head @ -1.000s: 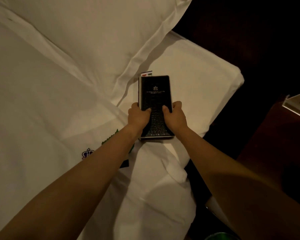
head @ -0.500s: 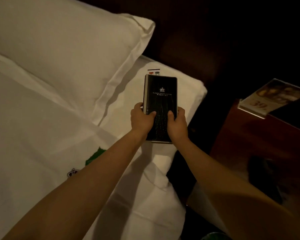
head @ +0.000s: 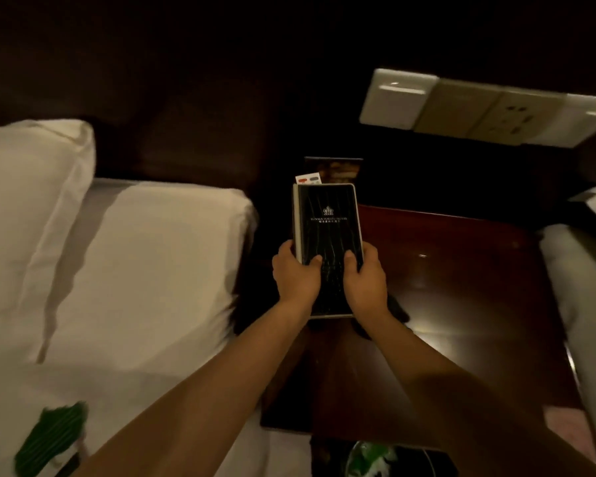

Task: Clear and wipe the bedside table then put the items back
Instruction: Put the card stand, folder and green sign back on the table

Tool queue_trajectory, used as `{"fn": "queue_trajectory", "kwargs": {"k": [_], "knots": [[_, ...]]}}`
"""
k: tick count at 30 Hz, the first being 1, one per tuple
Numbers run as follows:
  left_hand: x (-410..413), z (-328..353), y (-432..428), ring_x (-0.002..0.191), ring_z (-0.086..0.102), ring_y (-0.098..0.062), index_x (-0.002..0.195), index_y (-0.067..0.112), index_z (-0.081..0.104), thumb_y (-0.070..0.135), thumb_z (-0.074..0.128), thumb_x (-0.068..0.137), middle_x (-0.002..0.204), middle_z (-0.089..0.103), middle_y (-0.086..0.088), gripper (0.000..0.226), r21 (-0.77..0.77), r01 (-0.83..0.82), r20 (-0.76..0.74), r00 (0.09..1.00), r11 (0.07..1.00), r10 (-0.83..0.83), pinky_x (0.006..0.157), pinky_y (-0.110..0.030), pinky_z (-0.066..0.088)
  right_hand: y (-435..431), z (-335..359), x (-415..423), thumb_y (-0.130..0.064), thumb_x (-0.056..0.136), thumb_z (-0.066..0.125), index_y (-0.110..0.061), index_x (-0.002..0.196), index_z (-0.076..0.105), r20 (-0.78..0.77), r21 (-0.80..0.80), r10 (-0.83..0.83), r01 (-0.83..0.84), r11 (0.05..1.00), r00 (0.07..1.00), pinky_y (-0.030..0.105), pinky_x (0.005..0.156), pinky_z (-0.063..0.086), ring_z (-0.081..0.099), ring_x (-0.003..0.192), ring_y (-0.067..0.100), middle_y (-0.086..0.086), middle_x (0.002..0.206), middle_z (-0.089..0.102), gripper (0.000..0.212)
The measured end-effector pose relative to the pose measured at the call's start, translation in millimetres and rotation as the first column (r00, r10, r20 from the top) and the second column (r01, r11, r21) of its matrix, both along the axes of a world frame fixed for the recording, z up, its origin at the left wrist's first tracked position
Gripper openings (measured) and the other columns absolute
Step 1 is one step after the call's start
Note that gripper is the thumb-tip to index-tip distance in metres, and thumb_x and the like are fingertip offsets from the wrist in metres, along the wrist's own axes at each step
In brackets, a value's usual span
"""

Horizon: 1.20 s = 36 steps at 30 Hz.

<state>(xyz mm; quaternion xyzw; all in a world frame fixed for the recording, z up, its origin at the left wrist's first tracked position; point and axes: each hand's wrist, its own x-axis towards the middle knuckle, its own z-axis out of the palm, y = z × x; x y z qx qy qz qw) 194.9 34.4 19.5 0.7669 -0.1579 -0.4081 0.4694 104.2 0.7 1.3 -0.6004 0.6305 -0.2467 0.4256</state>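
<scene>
Both hands clamped on the black folder (head: 327, 235), thumbs pressed onto its cover, fingers curled under the lower half. Left hand (head: 295, 273) on the folder's left edge, right hand (head: 365, 278) on its right edge, forearms running in from the bottom of the view. Held lengthwise, spine and pale page edges along the left side, a crest and a line of small lettering printed near the top of the cover — too small to read with certainty. Poking out past the folder's far-left corner, a small white card (head: 307, 180) with a red mark and a blue one.

Far left of the folder, a white pillow (head: 25, 201) against the dark headboard. Nearer, still left of the folder, the white bed (head: 145, 270), its corner just beside the left hand. Lower left of the folder, lying on the sheet, a green striped item (head: 54, 432), blurred, kind unclear.

Under and to the right of the folder, the bedside table (head: 461, 304), dark glossy reddish wood, a glint of light on its top. Folder held over the table's left edge, above the gap between bed and table; touching the wood or not, cannot tell. Just beyond the folder's far end, a dark upright card stand (head: 341, 168), mostly hidden behind it. Above and right of the folder, on the dark wall, a cream switch and socket panel (head: 479, 108). Far right of the folder — a second white bed edge (head: 582, 287). Below the folder, at the bottom edge between the forearms, something green and white (head: 375, 457), indistinct.
</scene>
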Motion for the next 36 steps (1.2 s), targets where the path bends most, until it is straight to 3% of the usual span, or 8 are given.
{"fn": "queue_trajectory", "kwargs": {"k": [5,13,19,24,27,30,36], "knots": [[-76,-7,-40,0.127,0.047,-0.029,0.14,0.011,0.038,0.015,0.061,0.087,0.14,0.043,-0.011,0.058,0.053,0.159,-0.001,0.987,0.986,-0.16,0.104,-0.046,0.046,-24,-7,-80,-0.025,0.097,0.041,-0.011,0.128,0.043,-0.017,0.024,-0.15,0.15,0.988,0.989,0.038,0.086,0.05,0.059,0.107,0.031,0.015,0.12,0.06,0.034],[-180,-34,-83,0.127,0.044,-0.029,0.142,0.014,0.034,0.012,0.057,0.089,0.14,0.038,-0.011,0.058,0.148,0.339,-0.059,0.941,0.929,-0.333,0.105,-0.043,0.045,-55,-28,-186,-0.022,0.096,0.041,-0.009,0.12,0.05,-0.099,0.063,-0.274,0.281,0.958,0.957,0.043,0.087,0.052,0.061,0.104,0.031,0.014,0.116,0.063,0.029],[-236,-58,-116,0.129,0.042,-0.031,0.141,0.012,0.034,0.009,0.054,0.089,0.142,0.036,-0.013,0.056,0.209,0.442,-0.063,0.896,0.872,-0.439,0.105,-0.045,0.044,-86,-53,-243,-0.018,0.096,0.043,-0.005,0.113,0.055,-0.145,0.065,-0.301,0.313,0.948,0.943,0.028,0.075,0.042,0.061,0.1,0.033,0.018,0.11,0.065,0.025],[-267,-72,-137,0.138,0.028,-0.03,0.149,0.012,0.016,0.012,0.051,0.091,0.151,0.025,-0.011,0.068,0.273,0.537,-0.013,0.832,0.798,-0.555,0.113,-0.04,0.034,-112,-69,-277,-0.014,0.095,0.044,-0.001,0.118,0.053,-0.185,0.036,-0.292,0.303,0.952,0.938,0.021,0.07,0.035,0.058,0.106,0.036,0.023,0.115,0.062,0.027],[-279,-73,-143,0.139,0.022,-0.029,0.149,0.009,0.01,0.013,0.053,0.09,0.153,0.02,-0.01,0.073,0.309,0.57,0.029,0.794,0.761,-0.607,0.114,-0.037,0.028,-124,-74,-288,-0.01,0.094,0.044,0.002,0.117,0.055,-0.193,0.03,-0.277,0.288,0.957,0.941,0.034,0.087,0.044,0.055,0.11,0.038,0.026,0.116,0.061,0.028],[-283,-74,-145,0.14,0.02,-0.029,0.149,0.009,0.009,0.014,0.053,0.09,0.154,0.018,-0.01,0.074,0.337,0.56,0.042,0.794,0.757,-0.607,0.113,-0.036,0.028,-127,-76,-288,-0.007,0.094,0.043,0.004,0.119,0.054,-0.241,-0.003,-0.224,0.23,0.973,0.944,0.039,0.099,0.039,0.049,0.116,0.038,0.026,0.121,0.057,0.03],[-278,-75,-141,0.139,0.022,-0.027,0.149,0.009,0.01,0.016,0.051,0.092,0.153,0.02,-0.01,0.071,0.314,0.588,0.062,0.77,0.745,-0.635,0.113,-0.035,0.028,-131,-72,-287,-0.009,0.094,0.043,0.001,0.128,0.047,-0.289,0.02,-0.188,0.203,0.979,0.938,0.037,0.102,0.033,0.042,0.122,0.039,0.026,0.128,0.051,0.035]]}}
